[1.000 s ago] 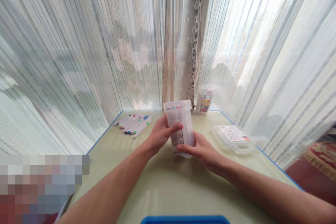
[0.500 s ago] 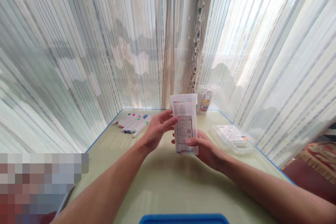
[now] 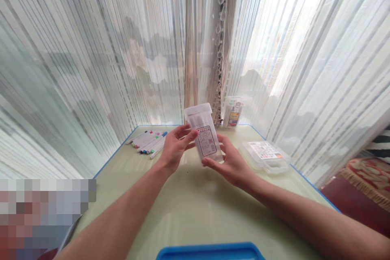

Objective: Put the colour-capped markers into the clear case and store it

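Note:
A translucent plastic marker case [image 3: 206, 140] with a printed label is held above the table, its top leaning to the left. My left hand [image 3: 176, 146] grips its left side, thumb on the front and fingers behind. Around the lower right of the case, my right hand [image 3: 230, 162] is closed, with the thumb near the bottom corner. Pale shapes like markers show faintly inside; how many I cannot tell. Left of my left hand, several white markers [image 3: 146, 143] with coloured ends lie in a loose pile.
On the green-topped table [image 3: 183, 211], a clear flat case [image 3: 265, 155] with a handle lies at the right. Another clear case [image 3: 233, 115] stands at the back. A blue tray edge [image 3: 210, 248] shows at the front. Sheer striped curtains [image 3: 152, 48] hang behind.
The marker case has gone from nearly upright to tilted, its top swinging left. Both hands moved with it, and the whole view has shifted slightly.

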`<move>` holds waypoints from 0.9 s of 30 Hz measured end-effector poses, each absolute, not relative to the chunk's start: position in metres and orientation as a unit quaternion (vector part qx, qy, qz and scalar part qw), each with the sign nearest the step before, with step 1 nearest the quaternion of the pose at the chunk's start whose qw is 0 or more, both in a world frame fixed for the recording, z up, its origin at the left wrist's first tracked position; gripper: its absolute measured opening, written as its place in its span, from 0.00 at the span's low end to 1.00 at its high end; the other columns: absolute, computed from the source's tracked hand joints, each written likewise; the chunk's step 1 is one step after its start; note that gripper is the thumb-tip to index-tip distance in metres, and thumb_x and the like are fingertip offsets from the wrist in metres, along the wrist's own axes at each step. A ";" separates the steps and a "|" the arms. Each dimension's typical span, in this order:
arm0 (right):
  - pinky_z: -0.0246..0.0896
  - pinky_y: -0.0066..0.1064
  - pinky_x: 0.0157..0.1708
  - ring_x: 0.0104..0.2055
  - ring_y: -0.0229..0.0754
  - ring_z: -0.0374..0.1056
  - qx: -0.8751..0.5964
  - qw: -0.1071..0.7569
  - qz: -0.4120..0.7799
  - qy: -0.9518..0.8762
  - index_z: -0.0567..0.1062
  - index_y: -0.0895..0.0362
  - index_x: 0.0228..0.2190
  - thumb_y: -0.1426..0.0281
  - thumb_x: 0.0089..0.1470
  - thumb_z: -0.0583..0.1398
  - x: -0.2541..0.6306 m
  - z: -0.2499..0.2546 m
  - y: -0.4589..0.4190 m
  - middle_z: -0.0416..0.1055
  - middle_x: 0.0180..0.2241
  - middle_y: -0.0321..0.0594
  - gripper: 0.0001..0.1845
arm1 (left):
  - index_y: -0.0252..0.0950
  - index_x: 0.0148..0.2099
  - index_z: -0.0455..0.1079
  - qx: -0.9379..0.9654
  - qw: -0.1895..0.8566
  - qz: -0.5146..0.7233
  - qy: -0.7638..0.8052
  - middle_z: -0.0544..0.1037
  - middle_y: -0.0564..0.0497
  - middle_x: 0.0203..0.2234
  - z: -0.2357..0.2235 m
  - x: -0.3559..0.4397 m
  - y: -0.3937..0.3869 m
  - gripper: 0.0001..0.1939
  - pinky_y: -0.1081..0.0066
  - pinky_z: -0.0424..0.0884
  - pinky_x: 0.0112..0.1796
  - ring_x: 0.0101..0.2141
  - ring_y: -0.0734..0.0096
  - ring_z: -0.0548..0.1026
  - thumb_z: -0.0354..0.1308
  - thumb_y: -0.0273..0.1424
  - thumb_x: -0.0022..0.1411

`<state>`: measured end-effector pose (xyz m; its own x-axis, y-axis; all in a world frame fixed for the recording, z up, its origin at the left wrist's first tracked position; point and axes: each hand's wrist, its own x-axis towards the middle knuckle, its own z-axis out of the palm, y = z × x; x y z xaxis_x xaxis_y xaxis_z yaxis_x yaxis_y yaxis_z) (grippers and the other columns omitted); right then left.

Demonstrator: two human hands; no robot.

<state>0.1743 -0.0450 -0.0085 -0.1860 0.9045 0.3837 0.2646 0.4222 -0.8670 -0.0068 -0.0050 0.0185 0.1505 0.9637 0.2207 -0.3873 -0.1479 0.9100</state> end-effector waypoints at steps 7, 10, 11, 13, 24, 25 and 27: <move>0.59 0.46 0.52 0.53 0.55 0.65 -0.451 0.464 0.247 -0.721 0.63 0.55 0.54 0.60 0.40 0.71 0.177 -0.005 -0.045 0.69 0.52 0.49 0.42 | 0.34 0.43 0.71 0.509 0.544 0.585 0.320 0.79 0.46 0.36 0.014 -0.002 -0.008 0.26 0.56 0.76 0.40 0.37 0.61 0.78 0.74 0.34 0.41; 0.59 0.44 0.49 0.49 0.54 0.66 -0.455 0.469 0.236 -0.719 0.65 0.55 0.52 0.63 0.41 0.70 0.176 -0.002 -0.047 0.70 0.49 0.48 0.38 | 0.35 0.42 0.71 0.514 0.543 0.583 0.316 0.79 0.46 0.38 0.015 -0.003 -0.009 0.26 0.58 0.76 0.39 0.36 0.62 0.78 0.75 0.33 0.40; 0.60 0.44 0.48 0.48 0.53 0.67 -0.452 0.476 0.238 -0.716 0.66 0.55 0.51 0.64 0.41 0.70 0.176 -0.002 -0.047 0.71 0.48 0.47 0.36 | 0.35 0.43 0.72 0.515 0.545 0.582 0.315 0.79 0.46 0.38 0.016 -0.004 -0.008 0.27 0.58 0.76 0.39 0.36 0.62 0.78 0.75 0.33 0.39; 0.60 0.42 0.46 0.46 0.52 0.67 -0.446 0.488 0.247 -0.709 0.67 0.54 0.50 0.66 0.42 0.69 0.175 -0.002 -0.048 0.72 0.46 0.45 0.33 | 0.35 0.42 0.73 0.515 0.549 0.579 0.312 0.80 0.45 0.38 0.016 -0.005 -0.007 0.26 0.58 0.76 0.39 0.36 0.62 0.78 0.75 0.33 0.40; 0.60 0.43 0.47 0.50 0.54 0.64 -0.411 0.481 0.308 -0.711 0.63 0.55 0.54 0.61 0.48 0.65 0.180 -0.009 -0.046 0.69 0.50 0.47 0.34 | 0.33 0.43 0.78 0.520 0.619 0.522 0.271 0.80 0.42 0.40 0.016 -0.011 -0.004 0.18 0.63 0.74 0.38 0.38 0.62 0.77 0.70 0.35 0.50; 0.59 0.43 0.48 0.51 0.54 0.63 -0.406 0.482 0.316 -0.709 0.63 0.55 0.55 0.60 0.48 0.65 0.180 -0.010 -0.046 0.68 0.51 0.47 0.34 | 0.33 0.43 0.78 0.521 0.626 0.516 0.264 0.80 0.42 0.41 0.016 -0.011 -0.004 0.18 0.63 0.73 0.39 0.39 0.62 0.77 0.70 0.35 0.50; 0.58 0.43 0.50 0.53 0.55 0.62 -0.394 0.487 0.331 -0.705 0.62 0.55 0.55 0.59 0.48 0.65 0.181 -0.009 -0.048 0.67 0.53 0.46 0.35 | 0.34 0.45 0.78 0.526 0.635 0.509 0.247 0.80 0.42 0.42 0.017 -0.011 -0.004 0.19 0.62 0.71 0.42 0.42 0.60 0.76 0.70 0.35 0.51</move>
